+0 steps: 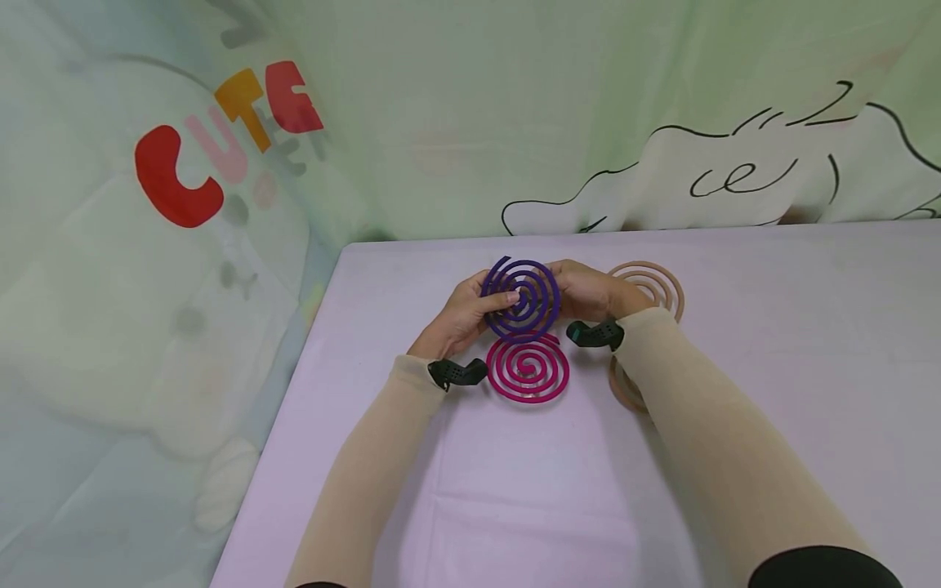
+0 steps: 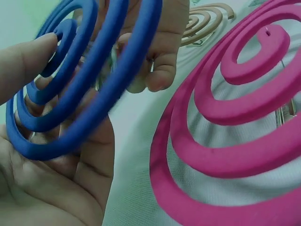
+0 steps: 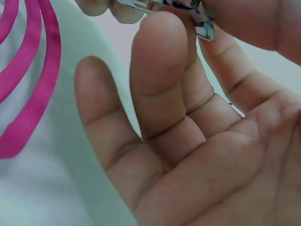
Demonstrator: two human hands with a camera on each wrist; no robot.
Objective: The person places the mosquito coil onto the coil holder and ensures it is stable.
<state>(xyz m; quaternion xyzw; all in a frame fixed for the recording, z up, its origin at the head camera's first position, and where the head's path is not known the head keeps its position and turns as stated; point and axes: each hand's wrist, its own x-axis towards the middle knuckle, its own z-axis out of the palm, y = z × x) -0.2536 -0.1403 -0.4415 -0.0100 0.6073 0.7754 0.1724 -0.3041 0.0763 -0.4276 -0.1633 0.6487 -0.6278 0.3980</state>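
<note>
My left hand [image 1: 461, 314] holds a blue mosquito coil [image 2: 126, 70] up, its thumb pressing the centre and its fingers behind the spiral. Close by on the right, my right hand [image 1: 584, 292] pinches a small shiny metal piece [image 3: 205, 29] between thumb and fingers, behind the blue coil; most of that piece is hidden. Just below the hands, nearer the body, a pink mosquito coil [image 2: 237, 167] lies flat over the table. Under it, a bit of a metal stand [image 2: 284, 115] shows through the rings.
Right of the hands, a tan coil [image 1: 680, 298] lies partly behind the right wrist. A second tan coil [image 1: 623, 394] is mostly covered by the right forearm. The white-covered table [image 1: 500, 506] ends at a printed curtain [image 1: 456, 122] at the back and left.
</note>
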